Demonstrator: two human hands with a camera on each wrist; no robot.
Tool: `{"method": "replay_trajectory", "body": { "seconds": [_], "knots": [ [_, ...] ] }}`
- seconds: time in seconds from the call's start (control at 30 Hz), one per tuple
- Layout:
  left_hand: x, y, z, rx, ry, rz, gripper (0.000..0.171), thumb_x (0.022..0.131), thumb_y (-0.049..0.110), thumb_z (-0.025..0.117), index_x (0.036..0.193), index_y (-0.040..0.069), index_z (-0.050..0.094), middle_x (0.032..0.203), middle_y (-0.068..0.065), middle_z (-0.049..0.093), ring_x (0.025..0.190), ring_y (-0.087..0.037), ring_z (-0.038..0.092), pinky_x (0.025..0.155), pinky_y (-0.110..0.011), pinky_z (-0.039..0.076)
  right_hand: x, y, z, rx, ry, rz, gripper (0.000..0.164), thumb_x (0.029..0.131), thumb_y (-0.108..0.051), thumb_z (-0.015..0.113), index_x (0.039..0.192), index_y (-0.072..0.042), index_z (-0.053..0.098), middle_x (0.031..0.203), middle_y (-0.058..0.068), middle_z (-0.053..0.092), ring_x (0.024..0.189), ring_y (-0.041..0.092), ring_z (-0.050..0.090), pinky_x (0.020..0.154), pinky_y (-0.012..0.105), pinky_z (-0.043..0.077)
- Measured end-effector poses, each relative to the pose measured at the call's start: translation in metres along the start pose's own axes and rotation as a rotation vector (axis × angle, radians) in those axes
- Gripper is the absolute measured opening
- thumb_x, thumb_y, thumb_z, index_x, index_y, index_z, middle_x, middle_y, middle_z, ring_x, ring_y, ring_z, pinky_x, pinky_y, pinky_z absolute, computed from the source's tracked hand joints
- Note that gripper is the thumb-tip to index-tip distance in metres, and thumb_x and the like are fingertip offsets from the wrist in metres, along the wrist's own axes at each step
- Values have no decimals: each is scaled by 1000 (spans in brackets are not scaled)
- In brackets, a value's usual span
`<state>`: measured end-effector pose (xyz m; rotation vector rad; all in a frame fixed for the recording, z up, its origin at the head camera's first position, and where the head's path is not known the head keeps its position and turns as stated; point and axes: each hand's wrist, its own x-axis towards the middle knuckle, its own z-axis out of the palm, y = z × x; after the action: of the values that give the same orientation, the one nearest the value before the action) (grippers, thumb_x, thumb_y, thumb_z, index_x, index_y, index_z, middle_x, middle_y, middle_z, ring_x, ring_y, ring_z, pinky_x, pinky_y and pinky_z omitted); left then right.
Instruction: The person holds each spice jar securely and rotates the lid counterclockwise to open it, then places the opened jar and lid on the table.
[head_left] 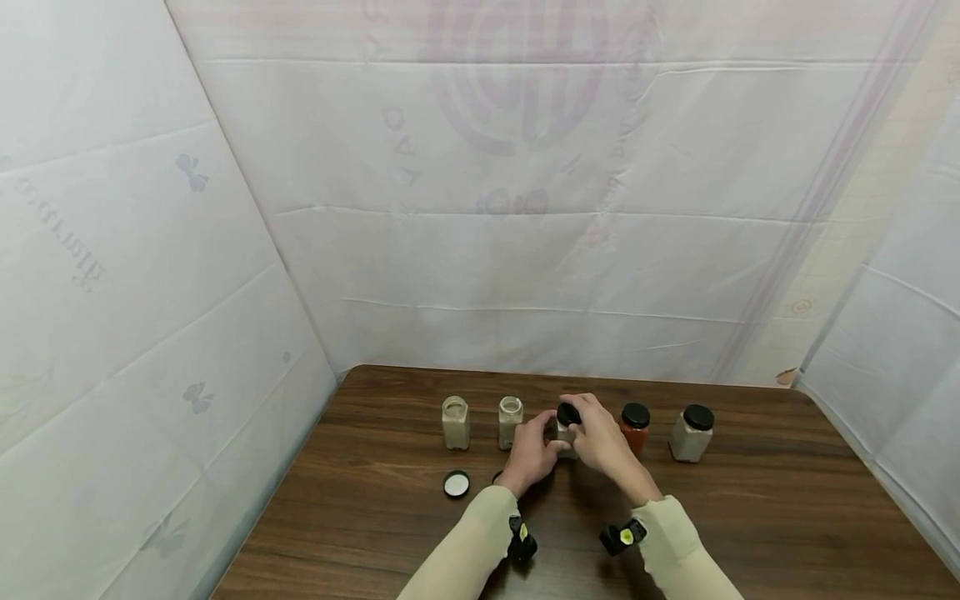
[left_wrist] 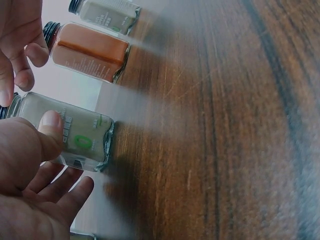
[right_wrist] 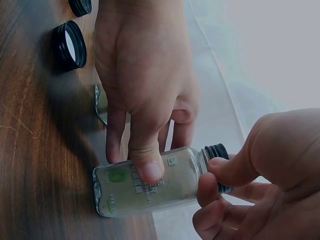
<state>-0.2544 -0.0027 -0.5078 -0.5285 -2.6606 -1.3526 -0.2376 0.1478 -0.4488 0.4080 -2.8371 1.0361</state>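
Observation:
A glass spice jar of pale powder stands on the table, its black lid still on top. My left hand grips the jar's body, thumb across the label in both wrist views. With thumb and fingers my right hand pinches the lid from above; the right wrist view shows the fingertips round the lid's ribbed edge. Just left of them is an open jar of pale powder, partly behind the left hand. On the right, close to my right hand, stands a lidded jar of orange-red powder.
Another open jar stands further left, with a loose black lid lying white side up before it. A second loose lid lies near the left hand. At the right is a lidded jar of greyish powder. White sheeting surrounds the brown table.

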Motion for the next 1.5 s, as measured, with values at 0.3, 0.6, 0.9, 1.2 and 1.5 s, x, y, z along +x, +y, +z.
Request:
{"method": "replay_trajectory", "body": {
  "seconds": [0.3, 0.6, 0.9, 1.2, 1.5],
  "knots": [
    [0, 0, 0, 5, 8, 4, 33, 96, 14, 73, 129, 13, 67, 117, -4, 73, 89, -12, 68, 81, -30, 55, -3, -1, 4, 11, 81, 13, 58, 97, -16, 74, 150, -10, 51, 147, 21, 48, 98, 34, 65, 65, 40, 52],
    [0, -1, 1, 16, 8, 13, 36, 96, 10, 71, 131, 13, 66, 118, -6, 74, 80, -7, 66, 78, -29, 54, -3, -4, 12, 1, 238, 174, 59, 89, -36, 82, 136, -7, 60, 124, 19, 58, 92, 34, 63, 67, 47, 54],
    [0, -1, 1, 18, 13, 14, 37, 96, 11, 72, 132, 14, 66, 122, -6, 73, 101, -18, 71, 86, -35, 56, -2, -3, 14, -21, 255, 198, 55, 87, -37, 84, 128, -7, 64, 118, 16, 61, 88, 32, 64, 64, 49, 55],
    [1, -1, 1, 31, 28, 2, 31, 94, 18, 76, 124, 15, 68, 112, -2, 73, 98, -17, 69, 84, -34, 56, -2, -2, 6, 23, 185, 133, 51, 91, -24, 81, 137, -8, 64, 124, 16, 60, 72, 20, 54, 55, 34, 44],
    [0, 0, 1, 34, 23, 2, 31, 94, 18, 76, 124, 15, 68, 111, -2, 73, 98, -18, 69, 84, -34, 56, -2, -3, 3, 41, 152, 111, 51, 94, -14, 77, 141, -9, 60, 131, 14, 59, 71, 19, 50, 54, 33, 40]
  ]
}}
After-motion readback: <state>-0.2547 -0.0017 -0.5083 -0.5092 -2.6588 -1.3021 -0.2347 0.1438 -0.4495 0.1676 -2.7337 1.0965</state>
